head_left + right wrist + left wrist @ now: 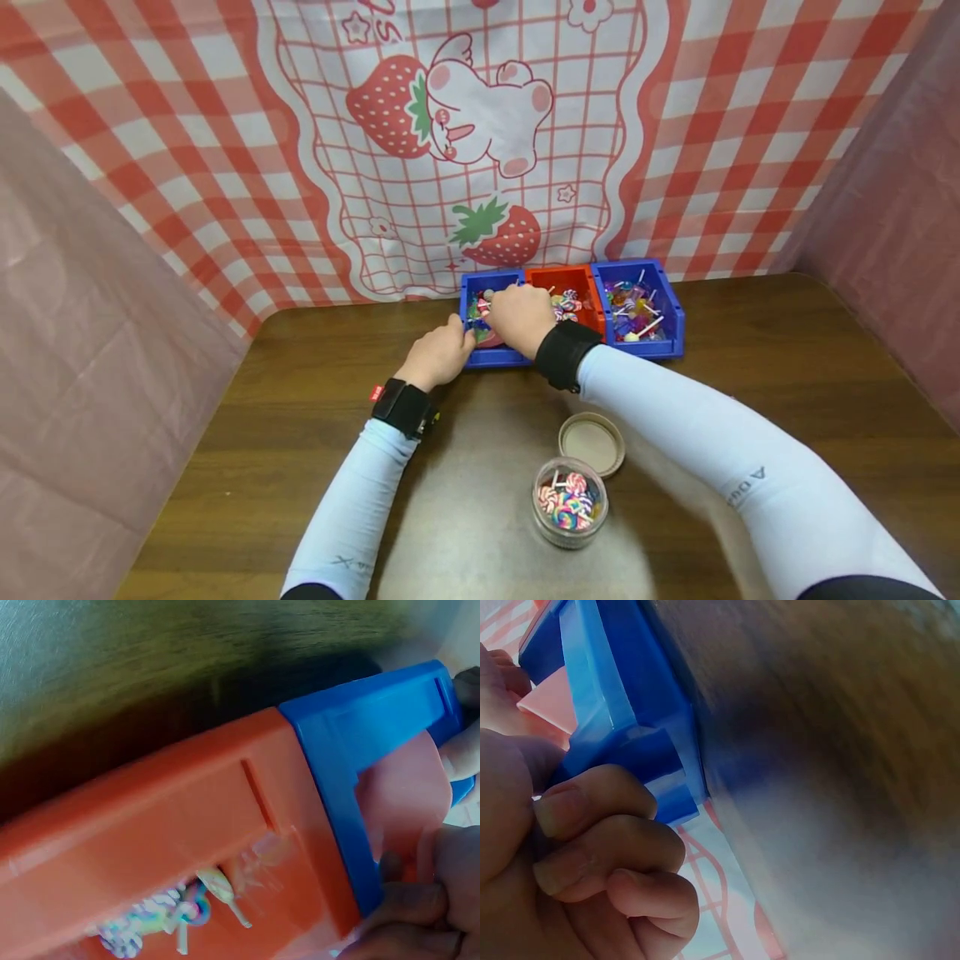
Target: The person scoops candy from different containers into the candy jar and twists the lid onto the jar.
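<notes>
Seen from above, a person's two bare hands meet at the left end of a row of three bins on a wooden desk. The row runs left to right: left blue bin, red bin, right blue bin. A flat pink piece, its purpose unclear, stands inside the left blue bin. It lies just right of the left hand and on the near left side of the right hand, with little to choose between them for closeness.

The left hand appears to grip the near left corner of the left blue bin, fingers curled outside and thumb against the wall, beside the pink piece's edge. The right hand comes across from the right and dips into the same bin next to the red divide. Its fingers are bent in by the pink piece; whether they pinch anything cannot be told.

Lollipops lie in the red bin. Nearer the viewer, well apart from both hands, an uncovered clear jar holds swirled lollipops, with a round lid just beyond it, slightly right.
</notes>
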